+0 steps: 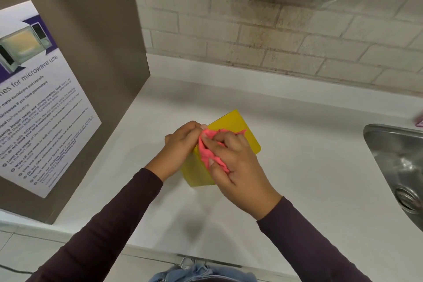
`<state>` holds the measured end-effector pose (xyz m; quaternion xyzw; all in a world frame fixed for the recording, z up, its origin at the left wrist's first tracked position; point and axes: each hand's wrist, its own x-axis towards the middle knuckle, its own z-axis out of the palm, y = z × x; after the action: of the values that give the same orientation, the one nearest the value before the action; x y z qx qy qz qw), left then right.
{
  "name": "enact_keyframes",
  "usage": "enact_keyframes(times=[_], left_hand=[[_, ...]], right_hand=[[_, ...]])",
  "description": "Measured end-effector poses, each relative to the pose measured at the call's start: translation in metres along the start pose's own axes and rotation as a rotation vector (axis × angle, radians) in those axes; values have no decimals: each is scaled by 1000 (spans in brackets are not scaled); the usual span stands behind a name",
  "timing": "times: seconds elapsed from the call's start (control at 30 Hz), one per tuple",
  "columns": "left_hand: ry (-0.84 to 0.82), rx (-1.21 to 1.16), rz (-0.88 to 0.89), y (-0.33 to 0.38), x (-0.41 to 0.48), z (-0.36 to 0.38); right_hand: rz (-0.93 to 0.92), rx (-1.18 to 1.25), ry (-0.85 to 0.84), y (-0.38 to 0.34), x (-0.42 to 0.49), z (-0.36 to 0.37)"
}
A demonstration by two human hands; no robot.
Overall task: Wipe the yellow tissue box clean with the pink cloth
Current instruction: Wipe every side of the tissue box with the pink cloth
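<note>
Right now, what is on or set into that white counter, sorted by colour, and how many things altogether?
Yellow: 1, the yellow tissue box.
Pink: 1, the pink cloth, held on the box by the left hand and right hand.
Silver: 1, the steel sink.
A purplish scrap at the right edge is too cut off to count.
Total: 3.

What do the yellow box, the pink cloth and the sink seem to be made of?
Yellow tissue box: probably smooth plastic or coated card; flat, even, matte faces.
Pink cloth: soft fabric, bunched into wrinkles between both hands.
Sink: looks like brushed stainless steel; grey with bright reflections.
</note>
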<state>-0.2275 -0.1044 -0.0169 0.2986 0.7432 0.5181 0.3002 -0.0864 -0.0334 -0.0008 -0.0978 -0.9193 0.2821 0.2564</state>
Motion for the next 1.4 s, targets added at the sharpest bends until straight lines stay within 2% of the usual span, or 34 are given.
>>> enact_keyframes(times=[0.1, 0.2, 0.27, 0.43, 0.57, 0.73, 0.9, 0.97, 1.07, 1.17, 1.27, 1.33, 1.4], left_hand=[[-27, 9, 38, -2, 0, 0], [-35, 13, 54, -3, -1, 0], [-36, 13, 53, -3, -2, 1], [-47, 27, 41, 0, -6, 5], [-48, -2, 27, 2, -4, 7], [-23, -9, 48, -4, 1, 9], [-18, -42, 78, -7, 7, 3], [-20, -47, 90, -6, 8, 1], [-16, -23, 79, -6, 7, 0], [-25, -5, 79, -6, 4, 2], [-32, 7, 80, -6, 1, 6], [-37, 12, 74, -6, 0, 8], [-32, 16, 60, -6, -2, 9]], right_hand=[[-139, -178, -10, 7, -7, -5], [-198, -240, 1, 22, -14, -13], [-165, -208, 59, 33, -18, -17], [92, -71, 247, 44, -5, -17], [99, -51, 292, 31, 5, -5], [-37, -45, 204, 13, -6, 3], [-242, -119, 4, 13, -24, -3], [-247, -86, -6, 25, -33, -11], [-117, 41, 103, 44, -38, -18], [119, 136, 291, 57, -27, -20], [338, 204, 392, 64, -5, -24], [379, 167, 417, 64, 7, -25], [318, 52, 387, 57, 12, -19]])
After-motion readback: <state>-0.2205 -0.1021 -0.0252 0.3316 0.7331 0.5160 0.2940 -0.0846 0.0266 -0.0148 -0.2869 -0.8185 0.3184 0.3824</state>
